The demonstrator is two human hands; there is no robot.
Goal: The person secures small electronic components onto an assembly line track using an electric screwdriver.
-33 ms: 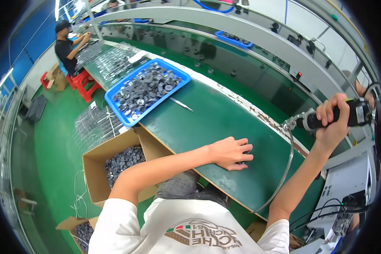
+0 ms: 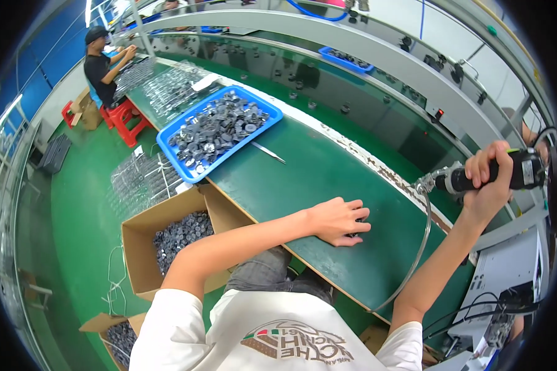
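Left hand (image 2: 337, 221), fingers together, pins a small part flat on the bench (image 2: 303, 173); right hand (image 2: 486, 179), at 3 o'clock, is clamped on the driver (image 2: 476, 176), best lowered vertically.

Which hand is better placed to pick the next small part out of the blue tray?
Left, probably. The left hand lies flat on the green table, free of tools, on the blue tray side. The right hand is raised at the far right, gripping a black power tool with a hose.

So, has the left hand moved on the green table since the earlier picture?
No. The left hand lies flat on the green table, equally far from the blue tray in both.
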